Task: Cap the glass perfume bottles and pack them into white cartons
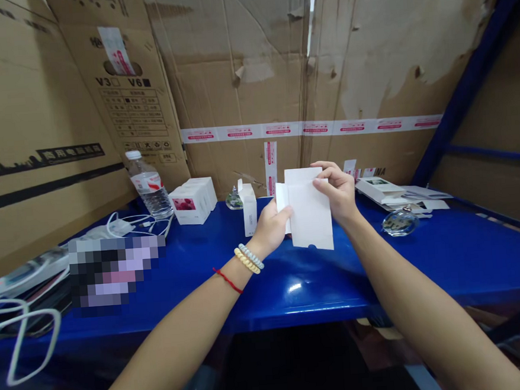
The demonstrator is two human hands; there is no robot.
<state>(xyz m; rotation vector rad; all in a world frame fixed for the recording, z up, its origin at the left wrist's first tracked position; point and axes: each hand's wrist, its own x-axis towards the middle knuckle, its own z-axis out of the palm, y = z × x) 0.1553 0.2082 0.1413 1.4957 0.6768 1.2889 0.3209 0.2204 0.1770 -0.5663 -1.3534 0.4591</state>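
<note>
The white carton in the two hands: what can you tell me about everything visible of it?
The white carton looks like thin, creased cardboard, with no print visible on the side facing us. It has a broad panel, a narrower one at left, a top flap and a small curved notch at the bottom edge. It is held roughly upright over the blue table, the left hand gripping its left side, the right hand its upper right.

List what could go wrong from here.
The left hand could knock the upright white carton nearby, perhaps into the glass bottle behind it.
The white cardboard held in both hands might crease.
The white cable looping past the blue tabletop's front edge might snag.
</note>
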